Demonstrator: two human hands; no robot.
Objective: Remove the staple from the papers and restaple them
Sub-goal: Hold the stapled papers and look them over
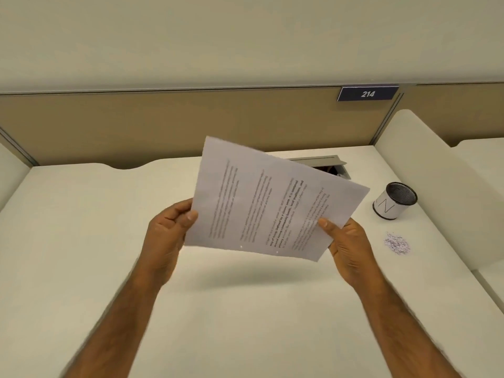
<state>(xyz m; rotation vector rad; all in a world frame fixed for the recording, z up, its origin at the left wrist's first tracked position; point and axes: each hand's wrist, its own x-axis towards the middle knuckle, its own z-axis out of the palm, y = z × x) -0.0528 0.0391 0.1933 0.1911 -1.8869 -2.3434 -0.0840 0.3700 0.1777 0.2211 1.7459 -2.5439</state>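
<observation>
One sheaf of printed papers (272,203) hangs tilted above the desk (81,227), its long axis running left to right between the hands, the left hand (167,227) pinching the near-left edge and the right hand (346,241) the near-right corner, equally near; no staple is discernible.

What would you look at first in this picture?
The printed papers catch the eye first, held tilted in the air over the desk. The left hand pinches their left edge and the right hand their right corner. After that, a black-and-white cup at the desk's right side, a small pile of bits just in front of it, and a sign reading 214 on the partition behind.
</observation>
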